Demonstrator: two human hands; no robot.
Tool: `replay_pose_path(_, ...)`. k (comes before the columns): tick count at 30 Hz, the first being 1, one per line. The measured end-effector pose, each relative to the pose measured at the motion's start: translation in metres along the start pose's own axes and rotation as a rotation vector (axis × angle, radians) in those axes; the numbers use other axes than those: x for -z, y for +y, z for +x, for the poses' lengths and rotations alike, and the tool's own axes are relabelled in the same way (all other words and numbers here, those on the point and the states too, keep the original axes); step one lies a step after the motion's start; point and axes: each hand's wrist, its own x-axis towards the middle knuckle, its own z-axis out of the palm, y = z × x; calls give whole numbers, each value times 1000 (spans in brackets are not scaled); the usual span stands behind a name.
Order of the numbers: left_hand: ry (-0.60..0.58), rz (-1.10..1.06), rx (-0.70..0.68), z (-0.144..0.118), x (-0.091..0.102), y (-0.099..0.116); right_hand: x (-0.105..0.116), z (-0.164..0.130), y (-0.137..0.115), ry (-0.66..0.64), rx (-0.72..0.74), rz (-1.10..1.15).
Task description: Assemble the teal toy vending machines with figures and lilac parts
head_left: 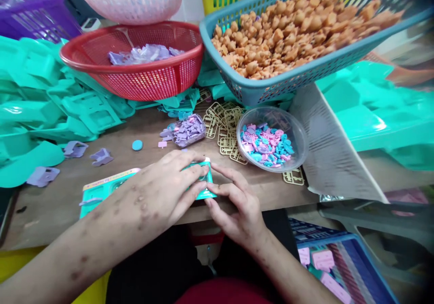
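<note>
The left hand (166, 177) lay palm down across a small teal piece (204, 194), fingers slightly bent and fingertips on its top; whether it gripped the piece underneath could not be told. From three o'clock the right hand (239, 204) met it, fingers loosely spread, two fingertips at the piece's right edge; whether the thumb pinched the corner was unclear. The piece sat at the near edge of the wooden table (271, 193), largely covered by the left hand.

The step in hand appeared to be pressing or fitting something on that piece. The next move seemed to call for steady support from the left hand and light fingertip pressure from the right.

With the piece as the clock's centre and twelve pointing away from the person, a teal panel (98, 193) with a yellow edge lay at nine, partly behind the left forearm. A blue disc (137, 145) was at ten, a box of purple parts (190, 130) just before twelve, gold frames (230, 119) at one, and a round tub (300, 143) of pink, blue and purple bits at two. Farther out stood a red basket (142, 80) at eleven and a grey-blue basket (257, 89) of orange-brown pieces at one.
</note>
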Motion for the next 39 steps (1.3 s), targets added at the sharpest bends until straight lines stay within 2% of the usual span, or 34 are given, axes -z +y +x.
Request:
replay_pose_path(5, -89, -127, 24, -8, 23, -4, -5, 0, 5, -63, 30, -5)
replay_pose_path(7, -58, -130, 43, -19, 33, -6, -6, -1, 5, -63, 40, -21)
replay_pose_path(10, 55, -28, 79, -33, 38, 0, -7, -2, 6, -51, 61, -37)
replay_pose_path(14, 56, 140, 39, -41, 24, 19, -9, -4, 5, -45, 78, -57)
replay_pose_path(20, 135, 184, 99, -45, 1, 35, -11, -5, 5, -57, 105, -142)
replay_pose_path(23, 167, 194, 99, -48, -2, 36, -10, -3, 6, -26, 136, -174)
replay_pose_path(27, 166, 172, 92, -51, -3, 36, -10, -2, 7, -46, 154, -232)
replay_pose_path(31, 91, 170, 113, -52, 0, 43, -13, -6, 8, -19, 167, -284)
replay_pose_path(34, -56, 127, 117, -56, 16, 43, -17, -9, 10, 7, 187, -320)
replay_pose_path(36, -122, 76, 79, -59, 38, 33, -18, -8, 10, 5, 212, -330)
replay_pose_path(37, -107, 61, 61, -60, 52, 25, -18, -7, 10, 3, 227, -330)
replay_pose_path(39, 25, 75, 41, -55, 86, 5, -17, -5, 12, 7, 254, -327)
